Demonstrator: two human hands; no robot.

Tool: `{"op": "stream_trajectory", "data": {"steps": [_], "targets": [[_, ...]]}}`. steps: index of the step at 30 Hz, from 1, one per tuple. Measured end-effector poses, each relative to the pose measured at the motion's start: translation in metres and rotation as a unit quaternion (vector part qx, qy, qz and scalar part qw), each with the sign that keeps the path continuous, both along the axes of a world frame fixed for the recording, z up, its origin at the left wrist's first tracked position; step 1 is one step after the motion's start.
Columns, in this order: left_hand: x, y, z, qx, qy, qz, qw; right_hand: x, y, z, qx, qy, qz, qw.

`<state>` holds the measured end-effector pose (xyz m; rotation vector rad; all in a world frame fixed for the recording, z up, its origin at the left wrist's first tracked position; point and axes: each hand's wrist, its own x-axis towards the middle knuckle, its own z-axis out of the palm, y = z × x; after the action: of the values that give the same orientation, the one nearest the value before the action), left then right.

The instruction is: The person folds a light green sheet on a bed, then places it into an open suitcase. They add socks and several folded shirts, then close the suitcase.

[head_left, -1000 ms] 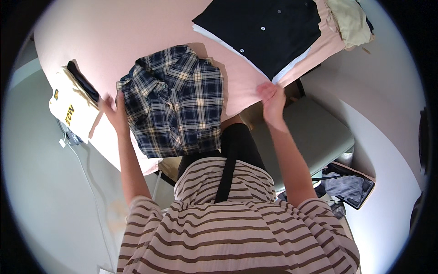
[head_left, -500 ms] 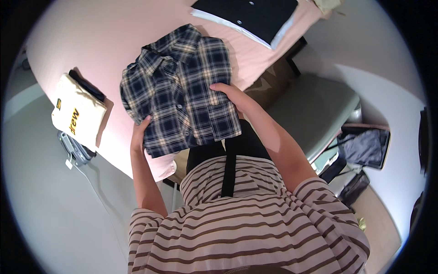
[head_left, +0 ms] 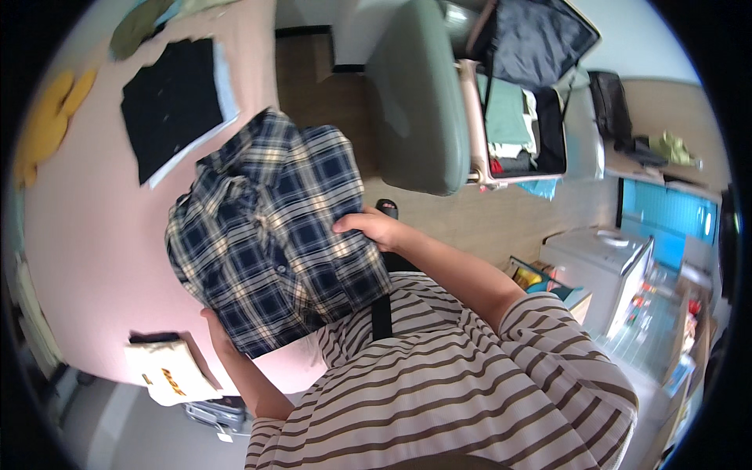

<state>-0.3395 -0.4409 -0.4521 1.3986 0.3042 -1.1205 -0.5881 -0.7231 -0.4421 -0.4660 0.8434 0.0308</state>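
Observation:
A folded plaid shirt [head_left: 286, 227], navy, white and cream with its collar at the far end, is held up in front of my body. My right hand [head_left: 373, 227] grips its right edge, thumb on top and the other fingers underneath. At the near left edge my left hand [head_left: 217, 329] supports it, the fingers mostly hidden below the cloth. Beyond the shirt, a folded black garment with buttons [head_left: 174, 106] lies over a white one on the pink bed [head_left: 74, 258]. Close to my left forearm is a folded cream garment [head_left: 168, 372] with a dark one under it.
An open pink suitcase [head_left: 475, 117] holding folded clothes stands at the far right, behind a grey-green padded seat [head_left: 419, 102]. A yellow plush toy [head_left: 51, 125] lies on the bed's left side. A white cabinet [head_left: 595, 251] stands at right; a grey case [head_left: 215, 415] sits beside the bed.
I have turned to the right, bringing the open suitcase and the room's right side into view. The plaid shirt stays in both hands and has come round with me, off the bed's corner.

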Motion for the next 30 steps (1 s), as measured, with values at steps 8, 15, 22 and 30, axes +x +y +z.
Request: {"op": "stream_trajectory", "data": {"steps": [8, 15, 22, 30], "targets": [[0.083, -0.062, 0.043, -0.125, -0.108, -0.336, 0.927, -0.019, 0.097, 0.025, -0.115, 0.076, -0.272, 0.952], [0.094, -0.105, 0.050, -0.142, -0.087, -0.444, 0.880, -0.008, 0.159, 0.038, -0.118, 0.146, -0.407, 0.894], [0.102, -0.127, 0.019, -0.095, -0.034, -0.580, 0.809, 0.023, 0.165, 0.079, -0.205, 0.283, -0.449, 0.822], [0.081, -0.122, -0.012, -0.075, -0.015, -0.534, 0.842, 0.014, 0.166, 0.069, -0.265, 0.287, -0.465, 0.795]]}}
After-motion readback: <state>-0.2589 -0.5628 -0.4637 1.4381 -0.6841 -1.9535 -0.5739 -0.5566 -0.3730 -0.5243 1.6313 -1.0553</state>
